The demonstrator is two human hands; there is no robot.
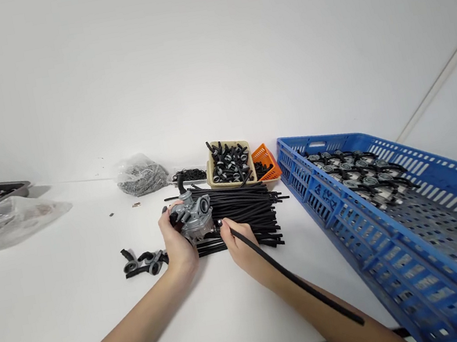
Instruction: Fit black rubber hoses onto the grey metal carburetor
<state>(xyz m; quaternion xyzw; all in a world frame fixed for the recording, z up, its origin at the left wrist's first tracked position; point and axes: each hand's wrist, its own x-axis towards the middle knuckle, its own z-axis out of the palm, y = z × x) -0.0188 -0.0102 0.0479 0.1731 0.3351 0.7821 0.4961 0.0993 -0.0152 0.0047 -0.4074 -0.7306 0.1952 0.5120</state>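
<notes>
The left hand (178, 246) grips a silver-grey metal carburetor (195, 217) at its two o'clock, while the right hand (243, 248), at the carburetor's four o'clock, pinches a long black tube (291, 276).

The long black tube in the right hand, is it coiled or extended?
Extended: the black tube runs from the right hand in a gentle curve along the forearm to its free end. The hand hides its other end.

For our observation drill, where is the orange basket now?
In the head view, the orange basket is right of centre, far back on the table, between the cream bin and blue crate.
</notes>
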